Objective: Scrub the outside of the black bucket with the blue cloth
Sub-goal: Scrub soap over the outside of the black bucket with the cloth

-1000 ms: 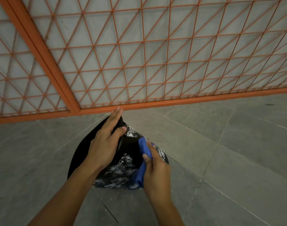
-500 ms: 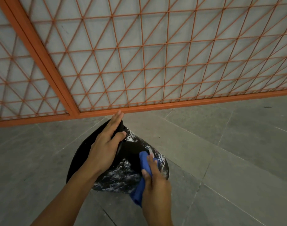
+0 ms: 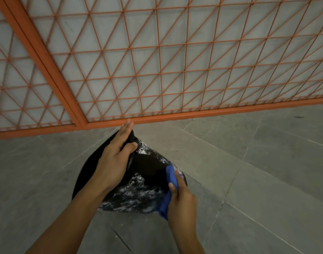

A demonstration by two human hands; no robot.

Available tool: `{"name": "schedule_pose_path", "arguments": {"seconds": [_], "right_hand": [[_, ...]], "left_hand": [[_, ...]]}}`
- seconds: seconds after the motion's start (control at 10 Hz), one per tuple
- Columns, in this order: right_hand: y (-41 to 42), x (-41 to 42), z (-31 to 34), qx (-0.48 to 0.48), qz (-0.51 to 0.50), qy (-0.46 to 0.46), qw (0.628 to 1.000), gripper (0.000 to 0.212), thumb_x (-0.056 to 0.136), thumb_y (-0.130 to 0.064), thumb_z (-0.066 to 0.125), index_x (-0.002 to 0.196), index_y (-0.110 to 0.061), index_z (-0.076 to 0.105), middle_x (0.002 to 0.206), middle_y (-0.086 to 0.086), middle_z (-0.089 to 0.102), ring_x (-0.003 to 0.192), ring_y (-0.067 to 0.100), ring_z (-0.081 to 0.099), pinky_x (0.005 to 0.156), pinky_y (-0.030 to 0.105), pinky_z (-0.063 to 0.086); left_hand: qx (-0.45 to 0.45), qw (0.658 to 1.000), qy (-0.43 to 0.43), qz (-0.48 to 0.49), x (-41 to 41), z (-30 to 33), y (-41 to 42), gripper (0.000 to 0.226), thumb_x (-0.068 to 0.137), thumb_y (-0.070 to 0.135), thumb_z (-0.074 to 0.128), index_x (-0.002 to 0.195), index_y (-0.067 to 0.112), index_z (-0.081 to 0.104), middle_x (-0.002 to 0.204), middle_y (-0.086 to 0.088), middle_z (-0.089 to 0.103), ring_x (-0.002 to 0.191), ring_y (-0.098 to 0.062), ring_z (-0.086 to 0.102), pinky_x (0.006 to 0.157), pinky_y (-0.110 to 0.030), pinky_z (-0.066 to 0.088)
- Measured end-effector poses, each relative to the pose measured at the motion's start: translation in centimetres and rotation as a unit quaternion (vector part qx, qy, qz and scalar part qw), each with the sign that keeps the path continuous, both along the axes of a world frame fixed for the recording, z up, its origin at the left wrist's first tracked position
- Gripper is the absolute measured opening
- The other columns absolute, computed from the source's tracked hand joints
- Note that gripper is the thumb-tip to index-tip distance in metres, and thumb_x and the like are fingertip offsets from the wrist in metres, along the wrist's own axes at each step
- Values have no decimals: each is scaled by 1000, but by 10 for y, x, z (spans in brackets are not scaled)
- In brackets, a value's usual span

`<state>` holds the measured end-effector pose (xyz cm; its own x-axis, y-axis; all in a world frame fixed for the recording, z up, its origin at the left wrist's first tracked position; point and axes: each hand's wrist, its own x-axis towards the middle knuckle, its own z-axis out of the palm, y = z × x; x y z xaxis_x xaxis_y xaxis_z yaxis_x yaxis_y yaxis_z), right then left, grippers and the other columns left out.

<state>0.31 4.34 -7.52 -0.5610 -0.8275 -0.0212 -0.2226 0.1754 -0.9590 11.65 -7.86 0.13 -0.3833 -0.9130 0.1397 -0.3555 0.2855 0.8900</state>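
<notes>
The black bucket (image 3: 149, 165) lies tilted on the grey floor, its outside streaked with white suds. My left hand (image 3: 116, 158) grips its upper rim, thumb on the near side and fingers stretched along the far edge. My right hand (image 3: 180, 197) is closed around the blue cloth (image 3: 169, 187) and presses it against the bucket's right side. Part of the cloth hangs below my fist. The bucket's inside is hidden.
An orange metal lattice gate (image 3: 157, 70) stands just behind the bucket, its bottom rail (image 3: 193, 115) close to my left fingertips. Grey floor tiles (image 3: 258, 171) spread to the right and left of the bucket.
My right hand with the cloth slid down and slightly right along the bucket's side. My left hand kept its hold on the rim.
</notes>
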Motion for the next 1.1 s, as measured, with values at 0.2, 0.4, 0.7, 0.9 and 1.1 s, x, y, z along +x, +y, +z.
{"name": "schedule_pose_path", "arguments": {"seconds": [0.2, 0.4, 0.7, 0.9, 1.1], "right_hand": [[-2, 6, 2, -22, 10, 7, 1000, 39, 91, -31, 41, 129, -29, 45, 122, 0, 60, 112, 17, 55, 86, 24, 41], [10, 10, -3, 17, 5, 0, 1000, 42, 91, -28, 40, 133, -29, 41, 128, 2, 56, 117, 20, 52, 91, 28, 41], [13, 11, -9, 38, -12, -2, 999, 41, 93, -24, 41, 134, -27, 39, 132, 0, 53, 120, 17, 49, 91, 25, 38], [-4, -13, -13, 40, -15, -3, 999, 37, 94, -20, 41, 132, -22, 43, 118, 12, 60, 106, 29, 57, 79, 31, 42], [-3, -1, -16, 32, -18, 10, 999, 39, 93, -25, 42, 131, -25, 45, 117, 5, 62, 105, 22, 59, 80, 27, 44]], "left_hand": [[0, 1000, -1, -10, -1, 0, 0, 56, 95, 9, 46, 143, 35, 34, 144, 35, 24, 132, 22, 17, 111, -13, 14], [-2, 1000, 6, -22, -4, -1, -2, 56, 95, 10, 47, 143, 36, 34, 145, 35, 24, 132, 23, 17, 108, -8, 14], [6, 1000, 17, -3, 2, 0, -5, 54, 95, 7, 46, 141, 33, 37, 148, 27, 28, 133, 18, 22, 100, 4, 16], [-3, 1000, 26, 14, 7, -4, -10, 54, 94, 4, 46, 142, 28, 39, 149, 21, 31, 134, 14, 24, 93, 10, 18], [-3, 1000, 29, 5, 10, -4, -13, 55, 94, 4, 46, 139, 34, 39, 147, 24, 31, 122, 30, 21, 91, 10, 19]]}}
